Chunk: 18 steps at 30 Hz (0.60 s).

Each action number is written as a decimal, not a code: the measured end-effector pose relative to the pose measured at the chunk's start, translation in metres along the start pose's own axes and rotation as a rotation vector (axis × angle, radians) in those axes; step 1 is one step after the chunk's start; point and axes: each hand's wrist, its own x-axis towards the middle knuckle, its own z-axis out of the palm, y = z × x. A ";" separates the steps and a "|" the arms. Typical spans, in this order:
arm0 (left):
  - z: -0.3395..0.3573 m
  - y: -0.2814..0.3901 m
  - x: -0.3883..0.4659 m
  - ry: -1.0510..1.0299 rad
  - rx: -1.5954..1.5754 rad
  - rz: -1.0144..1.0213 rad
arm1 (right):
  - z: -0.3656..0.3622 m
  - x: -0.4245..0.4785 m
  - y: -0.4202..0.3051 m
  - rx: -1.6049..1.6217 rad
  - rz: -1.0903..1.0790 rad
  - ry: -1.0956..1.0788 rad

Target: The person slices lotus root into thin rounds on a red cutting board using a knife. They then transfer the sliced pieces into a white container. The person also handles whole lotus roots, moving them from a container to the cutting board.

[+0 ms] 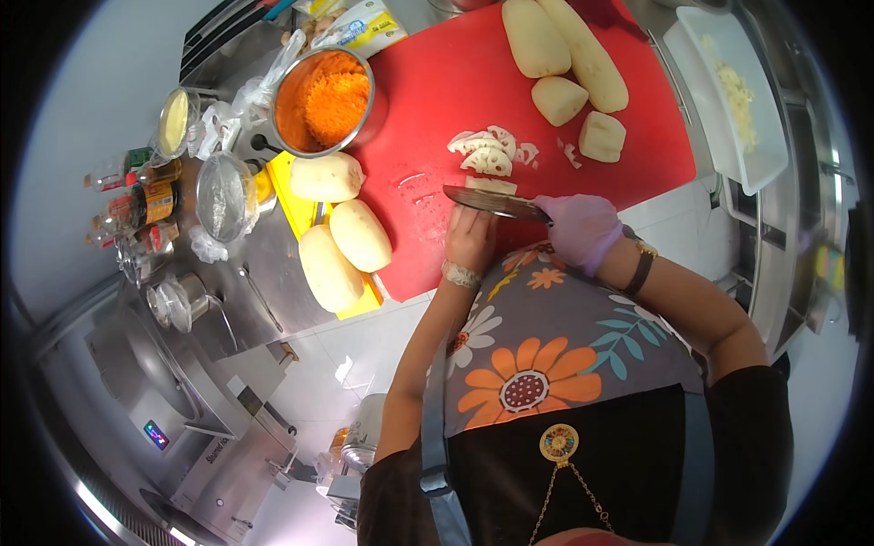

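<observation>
In my right hand [584,232], which wears a thin purple glove, is a kitchen knife [498,203], its blade lying across the fingertips of my bare left hand [470,235]. Under and just beyond the blade shows a pale piece of lotus root [491,185], which the left fingertips appear to press on the red cutting board [423,89]; the blade partly hides that contact. Sliced lotus root [488,151] with round holes lies a little farther off, beside small scraps. Whole and cut peeled lotus roots [536,41] rest at the board's far right.
A steel pot of shredded orange vegetable [334,102] stands on the left. Three peeled lotus roots [331,269] lie near a yellow board [293,198]. Bottles [157,201] and a plastic-covered bowl [222,198] are farther left. A white tub [727,102] sits at the right.
</observation>
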 end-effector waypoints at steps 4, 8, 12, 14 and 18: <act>0.001 -0.003 -0.005 0.009 0.002 -0.009 | -0.005 -0.003 0.005 -0.019 0.029 -0.062; -0.001 0.003 0.001 0.072 0.046 0.015 | 0.025 0.042 0.005 0.001 0.025 0.000; -0.003 0.003 0.000 0.058 0.002 -0.014 | 0.030 0.049 0.001 0.083 -0.030 0.051; 0.000 -0.001 0.003 0.059 -0.005 -0.017 | 0.010 0.040 0.001 0.102 -0.045 0.034; 0.000 -0.001 -0.001 0.054 0.018 0.019 | 0.001 0.007 -0.004 0.035 -0.055 -0.008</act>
